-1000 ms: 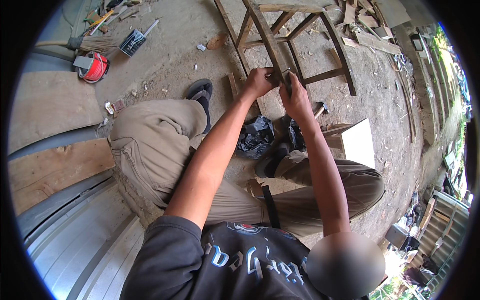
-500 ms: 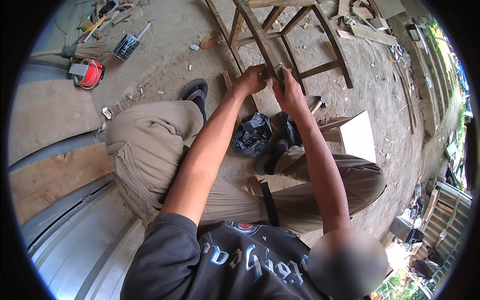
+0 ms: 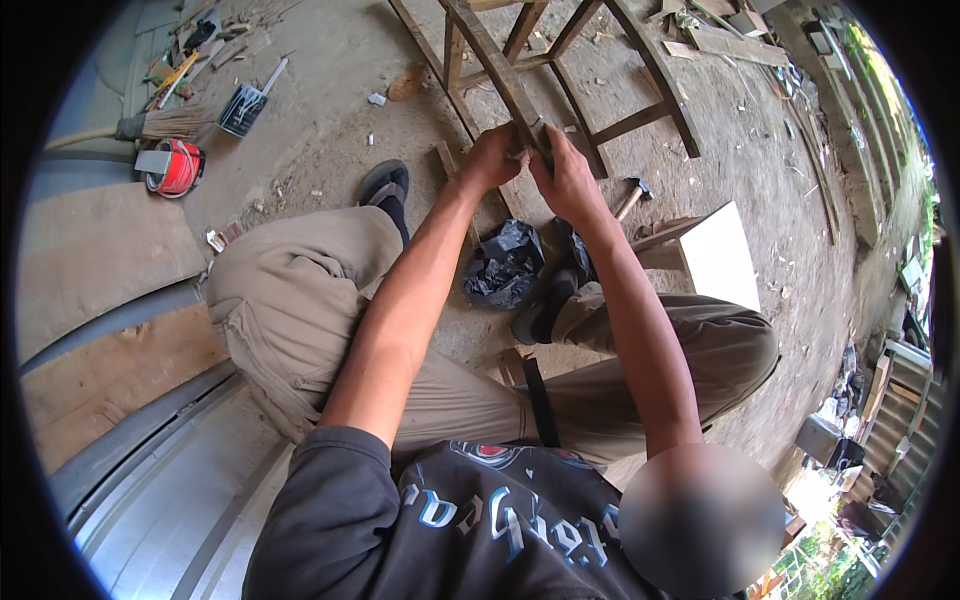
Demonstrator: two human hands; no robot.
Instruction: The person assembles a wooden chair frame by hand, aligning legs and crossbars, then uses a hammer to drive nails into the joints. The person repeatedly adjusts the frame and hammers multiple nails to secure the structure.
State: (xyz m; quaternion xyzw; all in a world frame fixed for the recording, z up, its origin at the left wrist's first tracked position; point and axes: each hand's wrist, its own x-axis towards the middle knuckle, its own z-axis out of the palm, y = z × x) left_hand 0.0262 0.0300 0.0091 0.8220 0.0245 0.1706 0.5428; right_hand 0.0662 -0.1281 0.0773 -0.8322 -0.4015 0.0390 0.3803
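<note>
A brown wooden frame (image 3: 507, 80) with legs and crossbars, like that of a chair or stool, lies tilted on the ground in front of me. My left hand (image 3: 493, 157) is closed around the near end of one of its long bars. On the other side of that same bar end, my right hand (image 3: 567, 178) grips with the thumb laid along the wood. The fingertips of both hands nearly meet there, and any small thing between them is hidden. A black plastic bag (image 3: 505, 265) sits crumpled below my hands, between my feet.
A hammer (image 3: 630, 200) lies right of my right hand, beside a white-topped wooden piece (image 3: 718, 255). At the left are a red bucket (image 3: 182, 170), a broom (image 3: 175, 124) and a black dustpan (image 3: 242, 109). Scrap wood (image 3: 735, 45) is piled at the far right.
The whole view has turned slightly. Both hands and the bar end have shifted a little to the left, and my right hand sits closer to my left. The grip on the bar stays.
</note>
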